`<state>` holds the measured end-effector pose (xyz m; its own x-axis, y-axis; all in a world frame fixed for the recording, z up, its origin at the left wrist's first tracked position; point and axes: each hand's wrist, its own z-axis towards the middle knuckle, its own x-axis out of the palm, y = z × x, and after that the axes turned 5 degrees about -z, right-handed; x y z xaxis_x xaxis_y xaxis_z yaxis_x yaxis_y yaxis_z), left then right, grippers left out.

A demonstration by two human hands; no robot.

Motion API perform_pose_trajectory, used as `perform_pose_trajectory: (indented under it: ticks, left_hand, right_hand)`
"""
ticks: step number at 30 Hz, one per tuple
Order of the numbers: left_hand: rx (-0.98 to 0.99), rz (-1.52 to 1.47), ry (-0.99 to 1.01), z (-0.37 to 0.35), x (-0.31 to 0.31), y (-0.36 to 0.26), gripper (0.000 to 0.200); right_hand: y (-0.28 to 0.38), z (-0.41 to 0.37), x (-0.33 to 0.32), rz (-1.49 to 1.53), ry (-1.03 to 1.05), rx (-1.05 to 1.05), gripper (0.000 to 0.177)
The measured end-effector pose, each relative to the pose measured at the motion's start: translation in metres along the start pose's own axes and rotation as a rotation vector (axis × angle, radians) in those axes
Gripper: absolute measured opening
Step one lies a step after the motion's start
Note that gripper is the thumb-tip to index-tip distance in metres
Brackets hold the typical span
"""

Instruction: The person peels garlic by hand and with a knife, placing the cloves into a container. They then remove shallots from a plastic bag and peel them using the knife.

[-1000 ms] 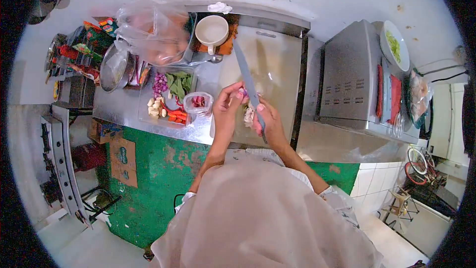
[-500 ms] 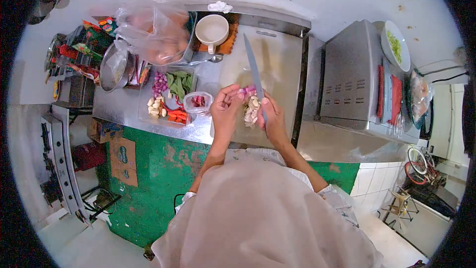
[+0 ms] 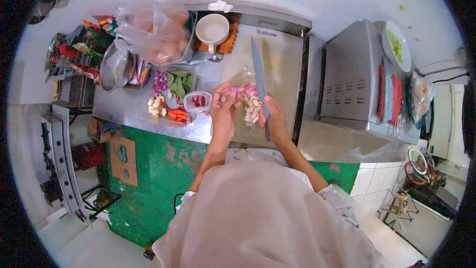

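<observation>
My left hand (image 3: 222, 111) is closed, pinching a pink shallot (image 3: 237, 90) between thumb and fingertips above the cutting board (image 3: 284, 69). A large knife (image 3: 258, 67) is gripped in my right hand (image 3: 276, 119), its blade pointing away from me toward the board's far side. Beside the blade lies another pinkish-red shallot piece (image 3: 250, 90). Below it is a pile of pale garlic or shallot pieces and peel (image 3: 252, 109), between my two hands. Left of my left hand stands a small clear tub (image 3: 198, 102) with dark red contents.
At left, a clear tray (image 3: 144, 111) holds shallots, green leaves, garlic and red chillies. Behind it stand a bagged container of eggs (image 3: 158, 34), a cream cup (image 3: 212, 29) and a metal spoon (image 3: 215, 58). A metal cabinet (image 3: 344, 79) rises at right, with a white bowl (image 3: 396, 47) on top.
The knife has shifted slightly right and toward me, its blade now more upright in view. The shallot in my left hand has moved left, apart from the blade.
</observation>
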<state>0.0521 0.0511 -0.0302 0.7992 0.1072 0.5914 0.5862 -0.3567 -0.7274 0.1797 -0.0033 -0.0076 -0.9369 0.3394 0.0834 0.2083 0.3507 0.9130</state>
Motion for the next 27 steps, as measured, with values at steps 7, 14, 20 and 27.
perform_pose_trajectory:
  ticks: [7, 14, 20, 27]
  left_hand:
    - [0.021, 0.017, -0.047, -0.001, 0.001, -0.002, 0.037]
    - [0.022, 0.034, -0.006, -0.001, -0.003, -0.001, 0.035]
    - [0.042, 0.001, -0.008, -0.002, -0.007, -0.002, 0.034]
    - [0.014, -0.071, 0.019, 0.001, -0.011, 0.006, 0.032]
  right_hand:
    - [0.009, -0.006, -0.005, 0.13, -0.006, 0.093, 0.042]
    - [0.008, 0.014, -0.009, 0.175, -0.061, 0.105, 0.043]
    - [-0.029, 0.039, -0.027, 0.163, 0.042, 0.206, 0.038]
    - [-0.017, 0.036, -0.024, 0.096, 0.115, 0.271, 0.039]
